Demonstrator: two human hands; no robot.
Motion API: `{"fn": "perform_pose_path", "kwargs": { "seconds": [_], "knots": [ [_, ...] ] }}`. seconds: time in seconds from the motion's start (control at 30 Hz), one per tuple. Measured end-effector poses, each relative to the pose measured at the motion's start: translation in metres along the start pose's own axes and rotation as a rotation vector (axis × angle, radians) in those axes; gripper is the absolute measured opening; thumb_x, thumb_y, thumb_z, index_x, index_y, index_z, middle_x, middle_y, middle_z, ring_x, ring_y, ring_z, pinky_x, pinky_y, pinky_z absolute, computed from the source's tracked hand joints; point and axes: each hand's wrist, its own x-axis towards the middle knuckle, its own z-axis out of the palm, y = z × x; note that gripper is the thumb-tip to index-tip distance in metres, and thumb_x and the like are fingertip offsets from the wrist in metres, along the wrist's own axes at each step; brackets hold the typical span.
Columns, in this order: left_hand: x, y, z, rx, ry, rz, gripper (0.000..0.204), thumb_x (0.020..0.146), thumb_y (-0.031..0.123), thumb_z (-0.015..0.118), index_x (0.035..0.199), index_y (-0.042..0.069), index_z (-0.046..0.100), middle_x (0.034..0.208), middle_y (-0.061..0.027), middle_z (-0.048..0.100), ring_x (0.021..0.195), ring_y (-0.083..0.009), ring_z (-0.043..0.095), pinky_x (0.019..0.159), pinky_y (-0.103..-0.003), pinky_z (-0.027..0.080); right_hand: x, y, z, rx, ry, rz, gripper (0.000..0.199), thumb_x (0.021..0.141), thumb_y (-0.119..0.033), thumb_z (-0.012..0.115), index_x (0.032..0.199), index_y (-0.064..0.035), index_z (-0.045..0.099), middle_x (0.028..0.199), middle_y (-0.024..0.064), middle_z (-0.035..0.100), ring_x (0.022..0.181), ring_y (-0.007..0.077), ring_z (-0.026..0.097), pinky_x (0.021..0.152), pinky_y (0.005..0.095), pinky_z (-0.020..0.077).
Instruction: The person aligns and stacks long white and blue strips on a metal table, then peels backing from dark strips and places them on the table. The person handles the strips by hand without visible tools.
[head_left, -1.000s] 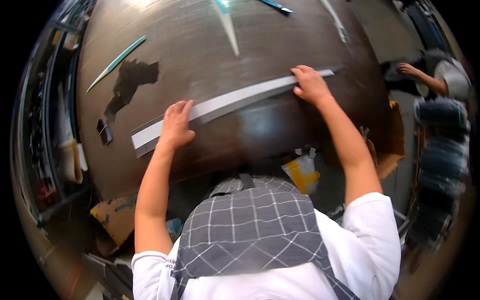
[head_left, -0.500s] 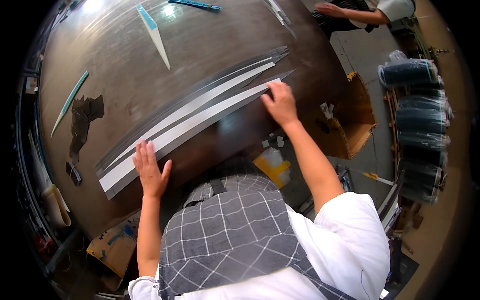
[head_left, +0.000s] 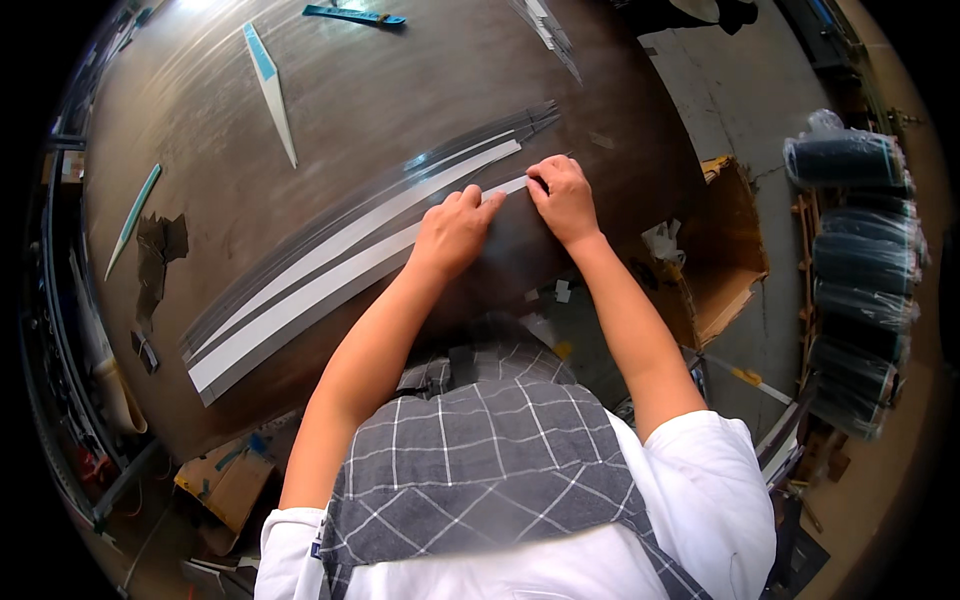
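White strip (head_left: 302,306), right hand (head_left: 565,200) pinching; left hand (head_left: 457,230) atop, grip unclear; dark sleeve label (head_left: 316,549)

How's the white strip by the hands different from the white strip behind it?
The left hand and right hand are on the near strip; neither holds the far strip. The near strip's left end is broad; the far strip's white narrows there. Both are long, lying slanted on the brown table.

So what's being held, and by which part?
Right hand pinches the nearer white strip by its right end; left hand touches it nearby, grip unclear.
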Motion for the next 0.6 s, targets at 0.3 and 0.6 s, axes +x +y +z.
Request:
{"fn": "perform_pose_path", "kwargs": {
  "seconds": [0.3, 0.6],
  "knots": [
    [0.006, 0.006, 0.006, -0.014, 0.020, -0.074, 0.043, 0.088, 0.010, 0.058, 0.128, 0.024, 0.065, 0.093, -0.0057, 0.057, 0.085, -0.0262, 0.064, 0.068, -0.041, 0.055, -0.002, -0.003, 0.004, -0.011, 0.053, -0.008, 0.007, 0.081, -0.006, 0.073, 0.084, -0.0075, 0.067, 0.090, 0.0079, 0.064, 0.090, 0.0314, 0.061, 0.082, 0.0412, 0.0507],
    [0.005, 0.010, 0.005, -0.005, 0.053, -0.083, 0.045, 0.088, 0.009, 0.059, 0.129, 0.025, 0.065, 0.092, -0.0059, 0.057, 0.084, -0.0259, 0.063, 0.067, -0.041, 0.054, -0.024, -0.006, 0.006, -0.025, 0.106, 0.046, 0.012, 0.081, -0.007, 0.074, 0.091, -0.0086, 0.068, 0.096, 0.0086, 0.064, 0.093, 0.0315, 0.061, 0.083, 0.0420, 0.0498]
  ]
}}
